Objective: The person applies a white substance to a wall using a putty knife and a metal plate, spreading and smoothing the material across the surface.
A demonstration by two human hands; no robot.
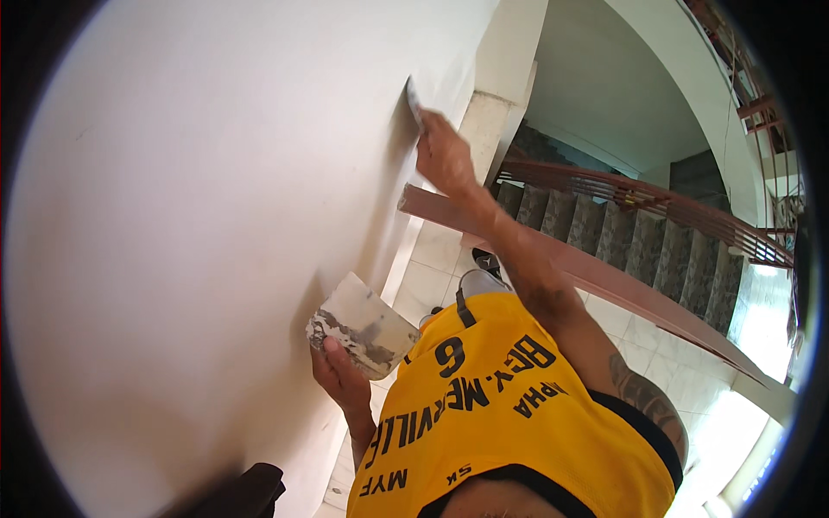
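My right hand (pixel 446 157) is closed around a putty knife (pixel 414 93), reaching forward along the white wall (pixel 216 173). The thin blade lies edge-on at the wall's surface near its far corner, and the handle is mostly hidden in my fist. Lower and nearer to me, my left hand (pixel 341 373) grips a pale flat putty board (pixel 367 315) by its near left edge, thumb on top. Grey and white filler is smeared across that board, thickest beside the thumb. The board is tilted close to the wall and my yellow jersey (pixel 518 397).
A reddish-brown handrail (pixel 596 272) passes beneath my right forearm, its end near the wall. Beyond it, dark patterned stairs (pixel 635 246) curve down with a second railing (pixel 639 186). Pale floor tiles (pixel 436 248) lie below. A dark object (pixel 246 492) sits at the lower left.
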